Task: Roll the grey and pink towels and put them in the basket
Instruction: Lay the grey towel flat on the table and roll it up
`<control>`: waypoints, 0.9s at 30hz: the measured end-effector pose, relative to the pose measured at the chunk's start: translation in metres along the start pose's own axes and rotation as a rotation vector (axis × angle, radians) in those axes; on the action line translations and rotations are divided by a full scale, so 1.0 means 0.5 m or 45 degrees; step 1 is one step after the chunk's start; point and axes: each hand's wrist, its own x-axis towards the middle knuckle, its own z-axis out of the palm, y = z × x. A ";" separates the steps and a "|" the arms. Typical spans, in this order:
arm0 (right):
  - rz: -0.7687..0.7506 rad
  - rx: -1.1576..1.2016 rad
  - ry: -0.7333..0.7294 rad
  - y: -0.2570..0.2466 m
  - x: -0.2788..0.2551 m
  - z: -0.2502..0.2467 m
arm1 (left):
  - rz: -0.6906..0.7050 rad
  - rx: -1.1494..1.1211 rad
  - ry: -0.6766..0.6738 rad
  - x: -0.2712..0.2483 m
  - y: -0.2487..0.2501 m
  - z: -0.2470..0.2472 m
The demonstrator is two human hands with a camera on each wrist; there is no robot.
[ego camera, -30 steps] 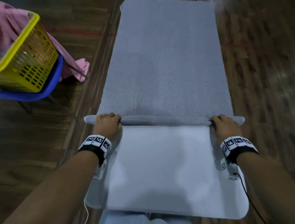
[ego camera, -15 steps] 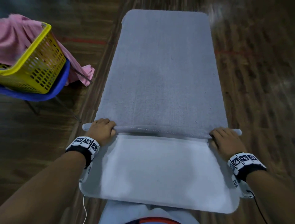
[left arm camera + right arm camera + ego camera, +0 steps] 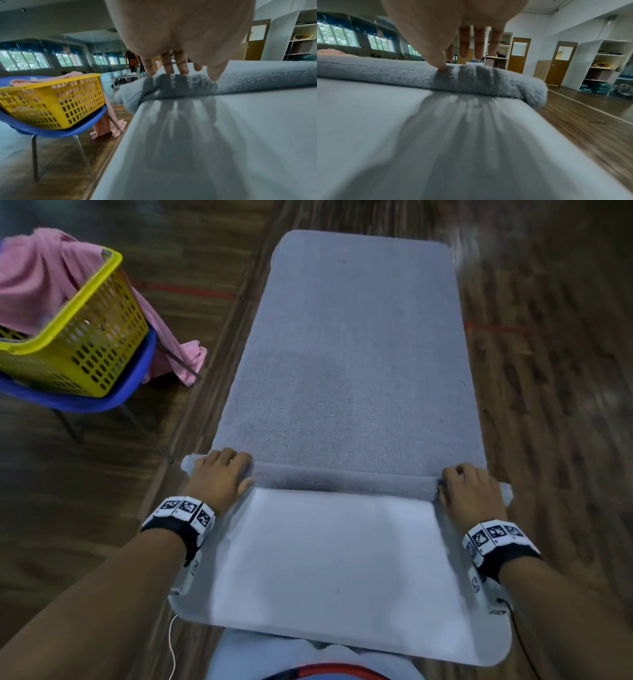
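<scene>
Fingers of the left hand and right hand lie straight, pressing the grey towel's rolled edge, mid-frame on the white table.

The left hand and right hand are covering both ends of the grey towel roll, hiding the fabric beneath them. Both wrist views are cropping the palms at the top edge. Floor right of the right hand is blurring.
</scene>
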 end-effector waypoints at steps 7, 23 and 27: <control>0.049 0.077 -0.127 -0.041 -0.042 0.035 | -0.092 -0.058 0.070 -0.022 -0.108 0.019; 0.219 0.004 -0.216 -0.074 -0.003 0.037 | -0.087 -0.123 -0.143 0.094 -0.181 -0.031; 0.217 -0.033 -0.270 -0.065 0.007 0.037 | -0.176 0.033 0.093 0.074 -0.181 -0.018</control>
